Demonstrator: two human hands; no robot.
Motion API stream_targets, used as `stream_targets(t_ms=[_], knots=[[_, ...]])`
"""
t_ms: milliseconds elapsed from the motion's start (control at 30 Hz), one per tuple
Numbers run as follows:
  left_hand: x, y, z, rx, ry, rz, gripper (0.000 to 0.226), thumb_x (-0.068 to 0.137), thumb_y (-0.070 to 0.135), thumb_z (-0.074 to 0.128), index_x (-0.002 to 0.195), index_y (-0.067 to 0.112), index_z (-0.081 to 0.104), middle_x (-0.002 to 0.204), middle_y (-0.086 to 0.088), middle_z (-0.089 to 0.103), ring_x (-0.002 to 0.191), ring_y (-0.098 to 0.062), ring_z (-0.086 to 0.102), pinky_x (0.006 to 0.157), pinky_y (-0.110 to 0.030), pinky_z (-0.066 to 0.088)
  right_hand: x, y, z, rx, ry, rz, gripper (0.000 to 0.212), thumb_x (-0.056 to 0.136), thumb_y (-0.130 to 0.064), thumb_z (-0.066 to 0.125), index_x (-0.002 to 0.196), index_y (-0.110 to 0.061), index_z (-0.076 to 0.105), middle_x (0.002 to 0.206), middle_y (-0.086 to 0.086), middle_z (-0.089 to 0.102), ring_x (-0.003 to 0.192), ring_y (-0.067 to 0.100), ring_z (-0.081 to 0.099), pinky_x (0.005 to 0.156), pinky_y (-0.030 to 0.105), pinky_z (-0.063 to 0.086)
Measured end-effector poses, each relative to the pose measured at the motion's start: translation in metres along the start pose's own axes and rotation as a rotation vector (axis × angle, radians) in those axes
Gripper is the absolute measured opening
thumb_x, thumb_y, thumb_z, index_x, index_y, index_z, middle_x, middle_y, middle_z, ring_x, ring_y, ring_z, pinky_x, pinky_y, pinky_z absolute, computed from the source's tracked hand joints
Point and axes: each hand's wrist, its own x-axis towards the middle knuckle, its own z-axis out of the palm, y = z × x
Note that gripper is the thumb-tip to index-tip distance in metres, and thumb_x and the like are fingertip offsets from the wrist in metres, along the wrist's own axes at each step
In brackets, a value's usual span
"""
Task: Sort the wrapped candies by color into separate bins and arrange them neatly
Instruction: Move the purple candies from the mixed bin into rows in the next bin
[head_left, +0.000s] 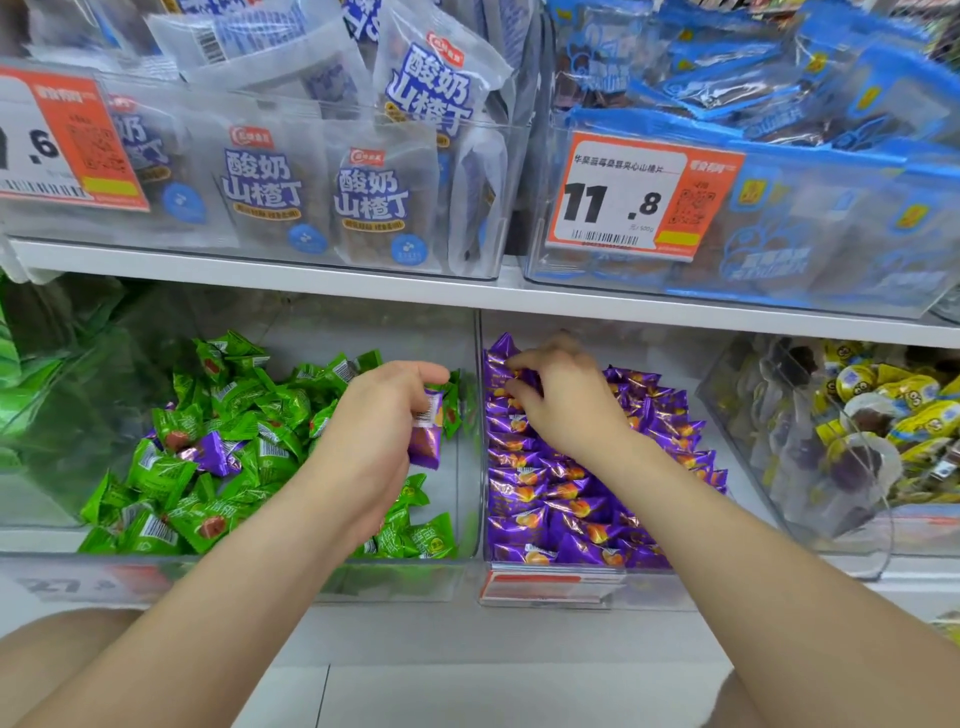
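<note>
A clear bin (457, 566) on the lower shelf holds a loose heap of green wrapped candies (244, 415), with one stray purple candy (213, 452) lying among them. My left hand (379, 431) hovers over this bin and grips a purple wrapped candy (427, 434) in its curled fingers. The clear bin to the right (550, 587) holds purple candies (550, 499) laid in tidy rows. My right hand (561, 395) is at the back of that bin, its fingertips pinching a purple candy (501, 351) in the far row.
A bin of yellow-wrapped sweets (857, 415) stands to the right, tilted. The upper shelf (363, 286) carries bins of white-and-blue packets (270, 182) and blue packets (779, 104) with orange price tags. A green-filled bin (31, 374) lies at far left.
</note>
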Motion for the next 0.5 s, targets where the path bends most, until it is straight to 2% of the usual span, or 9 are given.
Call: stream_targets(t_ms=[67, 133, 200, 267, 300, 333, 400, 433, 500], knots=[[0.001, -0.003, -0.001, 0.014, -0.020, 0.022, 0.025, 0.087, -0.002, 0.053, 0.092, 0.012, 0.072, 0.077, -0.008, 0.063, 0.059, -0.019, 0.057, 0.061, -0.031, 0.049, 0.000, -0.002, -0.002, -0.018, 0.015, 0.001, 0.034, 0.096, -0.034, 0.070, 0.128, -0.024, 0.072, 0.116, 0.006, 0.052, 0.111, 0.030, 0.056, 0.096, 0.040, 0.051], [0.003, -0.002, -0.003, -0.004, -0.049, 0.044, 0.022, 0.093, -0.006, 0.057, 0.100, 0.009, 0.072, 0.078, -0.008, 0.068, 0.068, -0.022, 0.064, 0.074, -0.040, 0.055, -0.004, -0.006, -0.007, -0.077, 0.019, 0.034, 0.036, 0.096, -0.034, 0.064, 0.132, -0.026, 0.069, 0.121, 0.007, 0.051, 0.116, 0.032, 0.049, 0.100, 0.042, 0.047], [0.001, 0.000, -0.005, -0.042, -0.076, 0.080, 0.018, 0.095, -0.004, 0.063, 0.106, 0.007, 0.072, 0.089, -0.015, 0.072, 0.080, -0.027, 0.069, 0.085, -0.045, 0.059, -0.008, -0.011, -0.016, -0.037, 0.071, 0.033, 0.034, 0.096, -0.026, 0.055, 0.127, -0.024, 0.070, 0.113, 0.004, 0.058, 0.113, 0.029, 0.050, 0.095, 0.036, 0.044], [-0.002, 0.004, -0.007, -0.090, -0.078, 0.103, 0.018, 0.093, -0.001, 0.070, 0.110, 0.005, 0.072, 0.100, -0.020, 0.076, 0.088, -0.031, 0.075, 0.089, -0.042, 0.062, -0.015, -0.027, -0.036, 0.227, 0.101, 0.102, 0.028, 0.097, -0.017, 0.052, 0.110, -0.018, 0.077, 0.087, -0.004, 0.066, 0.090, 0.013, 0.061, 0.078, 0.024, 0.044], [-0.003, 0.005, -0.008, -0.108, -0.074, 0.110, 0.019, 0.092, 0.001, 0.073, 0.110, 0.004, 0.072, 0.102, -0.020, 0.077, 0.092, -0.032, 0.076, 0.089, -0.041, 0.063, -0.020, -0.037, -0.047, 0.470, 0.055, 0.174, 0.026, 0.099, -0.014, 0.053, 0.104, -0.015, 0.079, 0.078, -0.002, 0.068, 0.076, 0.008, 0.064, 0.069, 0.021, 0.045], [-0.005, 0.005, -0.008, -0.114, -0.072, 0.123, 0.021, 0.089, 0.003, 0.076, 0.109, 0.003, 0.072, 0.102, -0.020, 0.077, 0.094, -0.032, 0.077, 0.088, -0.040, 0.063, -0.026, -0.046, -0.057, 0.708, -0.028, 0.210, 0.024, 0.101, -0.012, 0.054, 0.102, -0.012, 0.078, 0.075, 0.005, 0.070, 0.068, 0.010, 0.064, 0.064, 0.022, 0.047], [-0.008, 0.007, -0.008, -0.118, -0.073, 0.154, 0.025, 0.083, 0.007, 0.081, 0.105, 0.003, 0.071, 0.100, -0.019, 0.077, 0.094, -0.032, 0.077, 0.086, -0.040, 0.064, -0.039, -0.060, -0.073, 1.035, -0.189, 0.174, 0.017, 0.102, -0.012, 0.062, 0.113, -0.009, 0.075, 0.081, 0.014, 0.071, 0.068, 0.024, 0.067, 0.062, 0.034, 0.054], [-0.010, 0.007, -0.008, -0.123, -0.080, 0.170, 0.026, 0.082, 0.007, 0.082, 0.105, 0.003, 0.070, 0.098, -0.019, 0.077, 0.092, -0.031, 0.077, 0.085, -0.040, 0.064, -0.045, -0.063, -0.076, 1.074, -0.230, 0.128, 0.021, 0.100, -0.011, 0.068, 0.120, -0.011, 0.071, 0.086, 0.014, 0.073, 0.069, 0.028, 0.068, 0.063, 0.039, 0.056], [-0.013, 0.008, -0.007, -0.117, -0.100, 0.191, 0.027, 0.085, 0.006, 0.080, 0.110, 0.006, 0.070, 0.094, -0.020, 0.075, 0.088, -0.033, 0.077, 0.082, -0.038, 0.064, -0.052, -0.062, -0.075, 0.997, -0.212, 0.040, 0.044, 0.090, -0.006, 0.080, 0.128, -0.019, 0.064, 0.102, 0.010, 0.075, 0.071, 0.033, 0.070, 0.070, 0.045, 0.061]])
